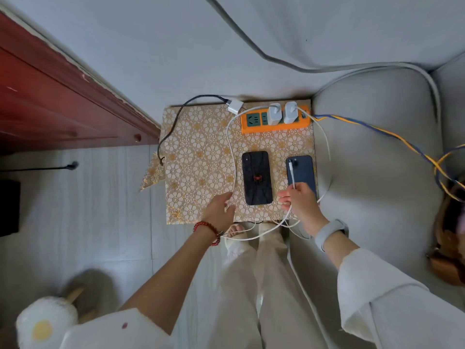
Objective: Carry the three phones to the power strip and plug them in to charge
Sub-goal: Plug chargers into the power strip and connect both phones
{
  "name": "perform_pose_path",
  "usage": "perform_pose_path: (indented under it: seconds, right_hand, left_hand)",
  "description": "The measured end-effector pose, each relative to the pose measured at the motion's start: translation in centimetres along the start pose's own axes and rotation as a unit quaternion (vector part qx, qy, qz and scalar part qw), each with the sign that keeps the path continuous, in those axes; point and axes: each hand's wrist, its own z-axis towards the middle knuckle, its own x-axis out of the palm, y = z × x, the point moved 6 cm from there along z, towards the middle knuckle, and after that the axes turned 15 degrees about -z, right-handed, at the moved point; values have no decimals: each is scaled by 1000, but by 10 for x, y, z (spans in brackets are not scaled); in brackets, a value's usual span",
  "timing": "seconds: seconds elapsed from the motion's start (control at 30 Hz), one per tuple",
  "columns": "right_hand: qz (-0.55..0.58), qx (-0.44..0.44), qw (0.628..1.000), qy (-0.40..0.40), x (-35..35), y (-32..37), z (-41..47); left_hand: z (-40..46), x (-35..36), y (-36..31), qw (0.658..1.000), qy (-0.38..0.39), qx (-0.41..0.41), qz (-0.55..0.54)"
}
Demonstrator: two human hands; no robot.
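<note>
Head view: my right hand [298, 197] pinches white cable [293, 176] over blue phone [302, 173]; left hand [221, 207] open. Slack loops nearby could snag, dragging phones.

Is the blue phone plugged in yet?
No. The right hand holds the white cable's connector above the blue phone, not in a port.

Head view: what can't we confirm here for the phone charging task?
- Third phone: only two show, black phone and blue phone; the third is nowhere in frame.
- Blue phone's port: hidden under right hand.
- White cables: they loop below the table edge, so which charger feeds which can't be traced.
</note>
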Motion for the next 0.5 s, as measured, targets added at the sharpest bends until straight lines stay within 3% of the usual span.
perform_pose_path:
  seconds: [0.17,0.5]
  right_hand:
    - [-67,-2,998,1,22,-6,43]
    - [47,21,998,28,35,-20,58]
  left_hand:
    - [42,32,-15,989,-23,-63,-128]
    - [63,56,-16,971,-95,-91,-199]
